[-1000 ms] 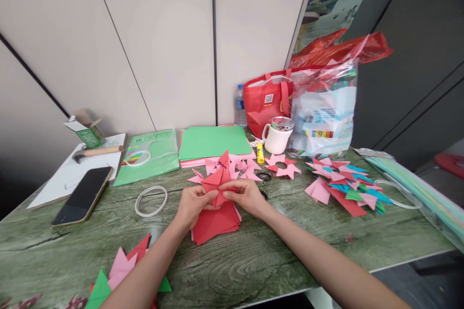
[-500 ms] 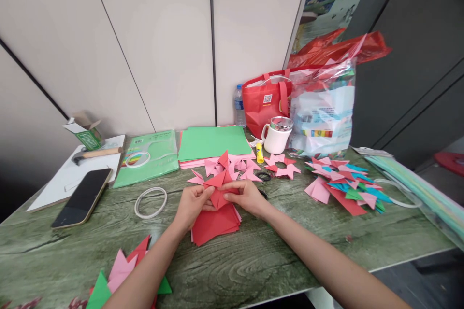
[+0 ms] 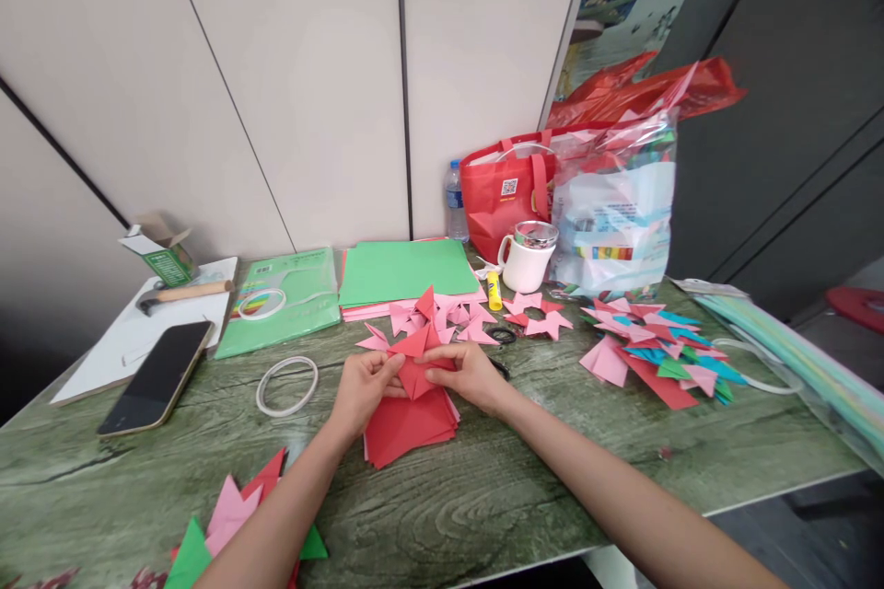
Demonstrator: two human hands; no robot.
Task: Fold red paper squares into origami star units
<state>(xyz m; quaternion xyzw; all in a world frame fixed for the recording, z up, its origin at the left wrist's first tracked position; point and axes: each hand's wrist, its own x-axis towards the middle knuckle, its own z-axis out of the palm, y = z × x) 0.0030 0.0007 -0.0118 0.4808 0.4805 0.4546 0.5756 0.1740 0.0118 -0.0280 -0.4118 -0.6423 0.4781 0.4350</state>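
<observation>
Between my hands is a folded red sheet of paper, with creases and pointed flaps, held just above a stack of red and pink paper squares. My left hand pinches its left edge between thumb and fingers. On the other side my right hand is closed on the right edge, thumb in front and fingers behind. Right behind the held paper lie pink folded paper pieces. A red point of paper rises above the held piece; I cannot tell which piece it belongs to.
Green sheets, a glue stick, a white mug and a red bag stand at the back. On the left lie a phone, a hammer and a white ring. Colourful folded pieces are heaped right.
My left fingers have shifted slightly on the red paper, fewer showing beneath it. Otherwise the hands and paper stay in nearly the same place.
</observation>
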